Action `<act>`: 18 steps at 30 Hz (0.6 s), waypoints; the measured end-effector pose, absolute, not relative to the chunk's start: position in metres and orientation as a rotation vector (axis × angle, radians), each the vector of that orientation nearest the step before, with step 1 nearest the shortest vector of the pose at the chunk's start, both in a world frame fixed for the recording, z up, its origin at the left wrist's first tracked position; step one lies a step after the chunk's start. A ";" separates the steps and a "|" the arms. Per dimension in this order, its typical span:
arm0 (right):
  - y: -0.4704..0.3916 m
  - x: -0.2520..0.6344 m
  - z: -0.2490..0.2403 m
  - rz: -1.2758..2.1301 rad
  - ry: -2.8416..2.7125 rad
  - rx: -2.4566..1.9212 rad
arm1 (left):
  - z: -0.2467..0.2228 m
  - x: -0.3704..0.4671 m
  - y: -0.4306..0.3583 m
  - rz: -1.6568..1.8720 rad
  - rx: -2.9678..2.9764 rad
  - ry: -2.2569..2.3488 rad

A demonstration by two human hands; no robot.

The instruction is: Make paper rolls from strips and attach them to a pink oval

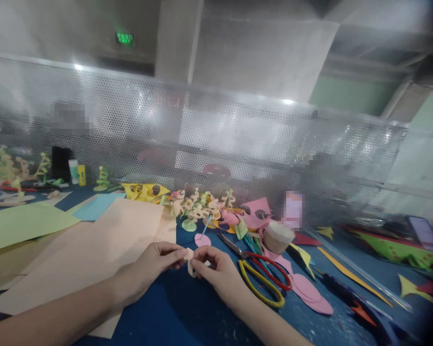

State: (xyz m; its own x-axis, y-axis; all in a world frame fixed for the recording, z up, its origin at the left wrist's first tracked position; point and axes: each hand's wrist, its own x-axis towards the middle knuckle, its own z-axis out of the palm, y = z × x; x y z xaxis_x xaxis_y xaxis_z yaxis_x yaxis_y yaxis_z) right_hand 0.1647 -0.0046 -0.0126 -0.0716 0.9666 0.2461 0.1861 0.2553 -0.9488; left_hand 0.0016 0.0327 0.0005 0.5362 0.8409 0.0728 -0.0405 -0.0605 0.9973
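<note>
My left hand [154, 263] and my right hand [220, 271] meet over the blue tabletop. Between them is a small strip of pale peach paper [191, 267], bent or folded, pinched by the fingertips of both. Just beyond the fingers stands a pink paper disc [202, 240] with a thin pale blue stem. Scissors [246, 255] with red and yellow handles lie to the right of my right hand, blades pointing away. Under my left forearm are peach paper sheets [130, 221].
Curled paper decorations [198, 204] crowd the back by a perforated divider [231, 125]. At right are a whitish tub or roll [277, 238], pink paper ovals [312, 293] and a dark blue glue gun [353, 300]. Green paper [25, 223] and a glue stick [73, 171] are at left.
</note>
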 end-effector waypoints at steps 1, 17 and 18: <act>-0.005 0.164 -0.013 0.923 -1.501 -1.143 | 0.001 0.001 0.033 0.834 1.451 0.733; -0.007 0.165 -0.014 0.594 -1.625 -1.208 | 0.003 0.001 0.032 0.794 1.524 0.673; -0.007 0.165 -0.013 0.574 -1.625 -1.217 | 0.003 0.001 0.032 0.785 1.532 0.667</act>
